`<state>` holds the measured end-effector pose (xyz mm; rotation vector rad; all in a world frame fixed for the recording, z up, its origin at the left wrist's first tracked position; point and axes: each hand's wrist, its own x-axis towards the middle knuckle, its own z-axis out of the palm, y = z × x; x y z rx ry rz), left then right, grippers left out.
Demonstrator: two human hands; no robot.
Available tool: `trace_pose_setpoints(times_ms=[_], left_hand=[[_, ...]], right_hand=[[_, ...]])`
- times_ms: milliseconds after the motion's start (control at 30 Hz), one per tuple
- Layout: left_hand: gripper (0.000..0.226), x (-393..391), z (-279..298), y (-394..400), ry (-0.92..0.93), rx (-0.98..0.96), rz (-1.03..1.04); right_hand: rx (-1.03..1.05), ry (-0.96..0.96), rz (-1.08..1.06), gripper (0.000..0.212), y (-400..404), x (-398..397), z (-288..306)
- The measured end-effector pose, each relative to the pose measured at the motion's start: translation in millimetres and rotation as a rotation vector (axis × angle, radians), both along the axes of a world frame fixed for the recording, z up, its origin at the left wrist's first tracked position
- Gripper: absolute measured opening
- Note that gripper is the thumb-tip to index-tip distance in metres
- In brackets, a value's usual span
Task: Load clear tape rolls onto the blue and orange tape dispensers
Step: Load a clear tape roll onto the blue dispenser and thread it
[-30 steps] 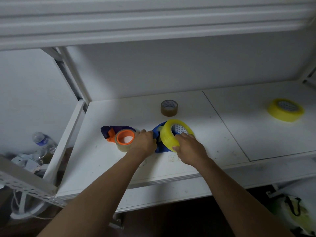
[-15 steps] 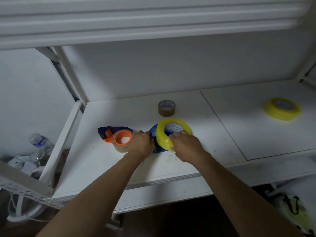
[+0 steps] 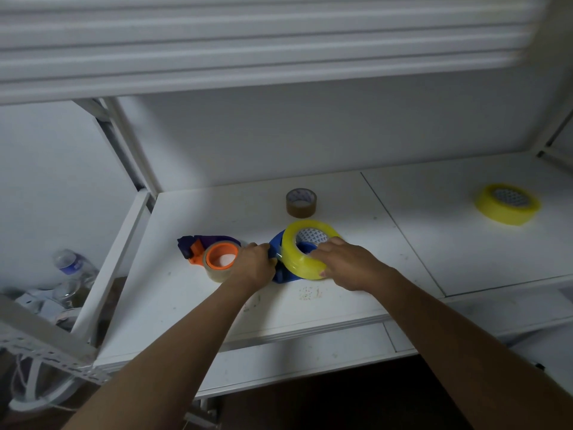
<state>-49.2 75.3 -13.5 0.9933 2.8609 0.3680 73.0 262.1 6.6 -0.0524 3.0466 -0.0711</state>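
A blue tape dispenser [image 3: 283, 276] lies on the white shelf [image 3: 341, 305] in the middle. A large yellowish clear tape roll [image 3: 297, 259] sits tilted over its blue hub. My right hand [image 3: 344, 262] grips this roll from the near right, fingers over its rim. My left hand [image 3: 252, 265] holds the dispenser's left end. To the left lies the orange dispenser [image 3: 214, 257] with a clear roll around its orange hub.
A small brown tape roll [image 3: 300, 203] stands behind the blue dispenser. Another yellowish roll [image 3: 508, 203] lies flat at the far right of the shelf. A plastic bottle [image 3: 69, 265] and clutter sit below left. An upper shelf hangs overhead.
The yellowish roll has tipped lower onto the blue hub under my right hand. My left hand stays on the dispenser.
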Motion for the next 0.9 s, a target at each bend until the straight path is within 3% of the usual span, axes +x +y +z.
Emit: trace_pose_setpoints(times_ms=[300,433,500,600,700,900], left_hand=[[0.028,-5,4,-4,-0.112,-0.073,-0.052],[0.030,-6,6,-3,-0.124,-0.082,-0.046],[0.029,-6,7,-3,-0.127,-0.084,-0.045],[0.027,-6,7,-3,-0.108,-0.095,-0.049],[0.027,-7,7,-4,-0.111,-0.086,-0.048],[0.023,-4,8,-5,-0.113,-0.060,-0.007]], right_hand=[[0.106,-0.171,0.121,0.043,23,-12,12],[-0.219,-0.287,-0.040,0.018,15,-17,9],[-0.394,-0.173,-0.146,0.035,4,-20,1],[-0.502,0.057,-0.274,0.079,-10,-27,-8],[-0.513,-0.029,-0.350,0.118,-8,-35,-18],[-0.483,-0.054,-0.337,0.114,-6,-47,-20]])
